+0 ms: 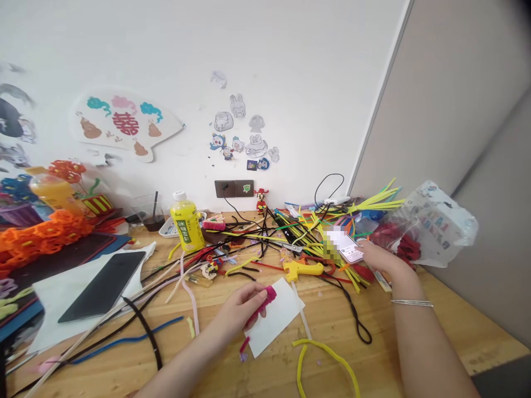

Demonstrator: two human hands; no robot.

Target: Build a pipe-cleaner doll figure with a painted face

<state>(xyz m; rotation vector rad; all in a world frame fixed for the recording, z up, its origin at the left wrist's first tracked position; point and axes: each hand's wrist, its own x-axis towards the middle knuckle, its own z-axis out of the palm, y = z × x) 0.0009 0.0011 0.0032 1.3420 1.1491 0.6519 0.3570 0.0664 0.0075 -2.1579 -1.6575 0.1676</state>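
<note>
Left hand (240, 310) — clenched on a pink pipe cleaner (266, 302), over white paper (276, 318)

right wrist: my right wrist (398, 284) wears a thin, shiny silver bangle (412, 303)
forearms: my forearms (427, 348) are bare, with no sleeves showing

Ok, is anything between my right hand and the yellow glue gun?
Yes: loose yellow pipe cleaners and a black cord lie on the desk between the right hand and the yellow glue gun.
</note>
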